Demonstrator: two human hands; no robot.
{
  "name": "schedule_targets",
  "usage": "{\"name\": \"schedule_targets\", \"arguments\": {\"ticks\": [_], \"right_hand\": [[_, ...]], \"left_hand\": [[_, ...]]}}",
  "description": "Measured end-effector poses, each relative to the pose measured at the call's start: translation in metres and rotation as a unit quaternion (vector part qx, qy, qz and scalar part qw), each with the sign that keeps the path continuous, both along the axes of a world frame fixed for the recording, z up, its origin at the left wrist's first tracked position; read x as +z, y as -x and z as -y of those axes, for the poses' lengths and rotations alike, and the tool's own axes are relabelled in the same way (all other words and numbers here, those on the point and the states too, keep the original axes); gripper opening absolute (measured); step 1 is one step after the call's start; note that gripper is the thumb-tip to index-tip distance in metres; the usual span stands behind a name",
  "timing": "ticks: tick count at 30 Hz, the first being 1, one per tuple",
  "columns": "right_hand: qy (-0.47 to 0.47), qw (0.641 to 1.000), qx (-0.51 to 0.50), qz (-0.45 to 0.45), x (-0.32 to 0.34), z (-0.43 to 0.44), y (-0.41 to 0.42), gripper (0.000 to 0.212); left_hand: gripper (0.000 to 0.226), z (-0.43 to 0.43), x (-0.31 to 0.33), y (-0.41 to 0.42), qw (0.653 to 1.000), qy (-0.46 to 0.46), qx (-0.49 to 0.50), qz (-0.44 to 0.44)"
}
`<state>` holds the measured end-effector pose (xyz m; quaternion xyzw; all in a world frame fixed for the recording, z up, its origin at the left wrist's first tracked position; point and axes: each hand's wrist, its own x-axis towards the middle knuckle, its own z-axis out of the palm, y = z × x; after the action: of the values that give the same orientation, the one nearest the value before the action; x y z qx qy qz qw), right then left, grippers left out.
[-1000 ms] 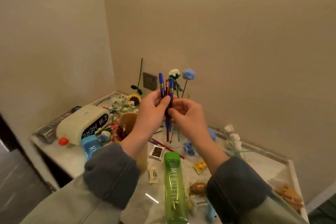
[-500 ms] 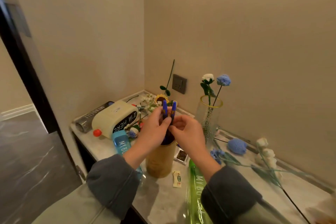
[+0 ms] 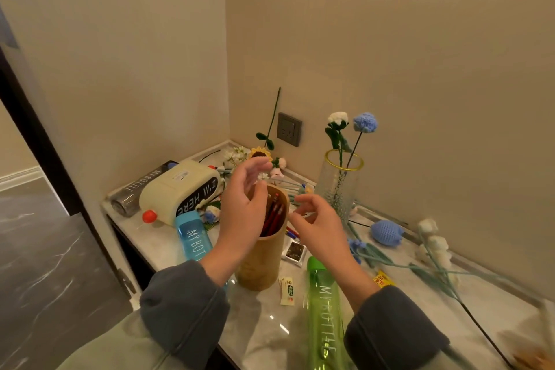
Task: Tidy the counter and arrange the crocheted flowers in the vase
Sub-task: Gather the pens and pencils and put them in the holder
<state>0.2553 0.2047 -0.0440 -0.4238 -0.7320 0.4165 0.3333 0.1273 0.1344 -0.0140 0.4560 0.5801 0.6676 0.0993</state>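
A tall yellow-brown holder (image 3: 264, 261) stands on the marble counter (image 3: 264, 327) with red pencils (image 3: 271, 216) inside it. My left hand (image 3: 244, 213) hovers over its left rim, fingers relaxed and empty. To the holder's right, my right hand (image 3: 318, 224) is also empty, its fingers loosely spread. A glass vase (image 3: 338, 186) with a yellow rim stands behind, holding a white crocheted flower (image 3: 338, 119) and a blue one (image 3: 365, 122). More crocheted flowers lie at the right: a blue bud (image 3: 386, 231) and a white stem (image 3: 434, 245). A sunflower (image 3: 259, 153) lies in the corner.
A green bottle (image 3: 324, 312) lies in front of my right arm, a blue bottle (image 3: 192, 237) to the left. A cream box with black lettering (image 3: 180, 189) and a dark bottle (image 3: 135, 192) sit at the far left. Small packets (image 3: 286, 290) are scattered about. A wall socket (image 3: 289, 129) is behind.
The blue and red pens that both hands held a second ago went down into the holder. Both hands have let go and opened above it. The view has swung to the left.
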Motion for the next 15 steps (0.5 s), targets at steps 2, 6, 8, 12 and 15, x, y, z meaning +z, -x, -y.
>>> {"name": "schedule_targets", "arguments": {"ticks": [2,6,8,12,15], "right_hand": [[0.046,0.997,0.042,0.051,-0.002,0.001,0.002,0.04],[0.098,0.986,0.092,0.099,-0.005,0.01,0.011,0.049],[0.115,0.981,0.098,0.12,-0.006,0.013,0.016,0.047],[0.153,0.976,0.096,0.12,-0.009,0.014,0.025,0.044],[0.176,0.975,0.078,0.113,-0.01,0.014,0.033,0.042]], "left_hand": [[0.042,0.0,-0.007,0.004,0.998,0.005,0.056,-0.007],[0.062,0.002,-0.035,0.015,0.99,0.049,0.119,0.055],[0.07,0.002,-0.049,0.016,0.983,0.107,0.098,0.111],[0.07,0.0,-0.065,0.014,0.958,0.229,0.028,0.169],[0.067,-0.003,-0.063,0.013,0.946,0.275,0.016,0.172]]}}
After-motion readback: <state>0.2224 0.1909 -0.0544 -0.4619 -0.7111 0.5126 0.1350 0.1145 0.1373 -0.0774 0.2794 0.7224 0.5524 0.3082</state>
